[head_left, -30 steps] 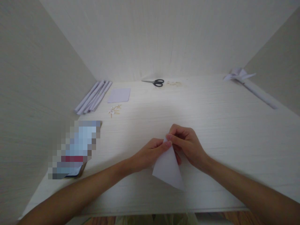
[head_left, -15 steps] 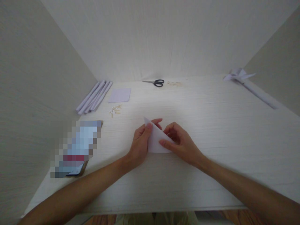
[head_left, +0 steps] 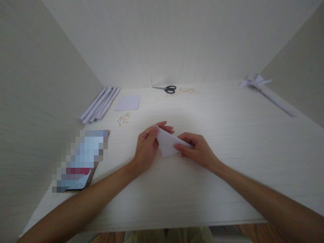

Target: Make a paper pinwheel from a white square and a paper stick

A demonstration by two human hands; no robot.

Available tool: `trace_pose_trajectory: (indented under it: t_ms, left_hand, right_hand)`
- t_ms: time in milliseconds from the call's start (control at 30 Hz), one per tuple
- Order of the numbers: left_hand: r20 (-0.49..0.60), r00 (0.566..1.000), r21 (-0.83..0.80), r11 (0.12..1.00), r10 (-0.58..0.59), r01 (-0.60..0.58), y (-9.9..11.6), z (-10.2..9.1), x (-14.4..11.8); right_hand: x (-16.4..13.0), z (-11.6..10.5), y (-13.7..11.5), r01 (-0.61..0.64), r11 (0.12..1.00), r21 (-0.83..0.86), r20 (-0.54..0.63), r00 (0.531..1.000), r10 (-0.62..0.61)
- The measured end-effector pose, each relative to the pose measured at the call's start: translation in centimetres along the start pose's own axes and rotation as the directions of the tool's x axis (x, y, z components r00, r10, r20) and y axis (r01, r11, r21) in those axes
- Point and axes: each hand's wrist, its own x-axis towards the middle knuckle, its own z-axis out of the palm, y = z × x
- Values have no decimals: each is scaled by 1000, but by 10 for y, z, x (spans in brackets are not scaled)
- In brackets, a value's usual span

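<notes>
A white sheet of paper, folded into a triangle, is held between my two hands above the table. My left hand pinches its upper left corner, thumb on top and the other fingers stretched out behind. At the right end, my right hand grips the paper between thumb and fingers. The fold runs along the top edge from hand to hand, and one corner points down toward me. Part of the paper's right end is hidden by my fingers.
Black-handled scissors lie at the back wall beside small pale scraps. Left are rolled paper tubes, a square paper stack, short pale sticks and a phone. A paper pinwheel on a rolled stick lies far right.
The folded paper has tilted, its long edge now flatter and its lower corner higher. My left hand has shifted slightly left, and my right fingers have closed more on the right end.
</notes>
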Motion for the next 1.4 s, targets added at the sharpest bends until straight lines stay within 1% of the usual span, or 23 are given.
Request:
trace_pose_trajectory:
  t_ms: [67, 167, 267, 300, 367, 467, 633, 867, 967, 1067, 1267, 1400]
  left_hand:
    - [0, 999, 28, 999, 42, -42, 0, -1, 1]
    - [-41, 997, 46, 997, 65, -64, -1, -3, 3]
    - [-102, 993, 20, 998, 55, -53, -2, -3, 4]
    - [-115, 992, 5, 999, 44, -44, -3, -3, 5]
    - [-127, 992, -29, 999, 14, -18, -3, -3, 6]
    - [-143, 989, -75, 997, -28, 18, -3, -3, 7]
    - [-161, 984, -102, 993, -72, 56, -5, -4, 8]
    - [-165, 981, -123, 989, -100, 80, -5, -5, 11]
    - [-160, 982, -125, 989, -101, 81, -5, -6, 11]
    - [-166, 981, -113, 990, -103, 84, -5, -7, 11]
    - [-164, 982, -82, 993, -94, 81, -7, -8, 11]
    - [-159, 984, -80, 994, -82, 71, -7, -9, 11]
  right_hand:
    - [1, -1, 2, -10, 999, 31, -17, 1000, 10]
    - [5, -5, 6, -24, 992, 125, -134, 990, 41]
    - [11, -9, 10, -13, 972, 237, -293, 952, 85]
    - [13, -10, 12, 3, 957, 289, -331, 939, 97]
    - [16, -11, 13, 52, 914, 402, -369, 923, 110]
    - [16, -8, 13, 97, 852, 514, -373, 920, 120]
    - [15, -6, 8, 120, 805, 581, -414, 895, 166]
    - [17, -11, 10, 208, 804, 557, -484, 868, 110]
    - [18, -11, 11, 207, 790, 577, -490, 862, 132]
    - [18, -11, 12, 187, 797, 575, -496, 854, 157]
    - [17, -12, 12, 189, 816, 546, -508, 849, 144]
    - [17, -12, 11, 184, 805, 564, -509, 845, 164]
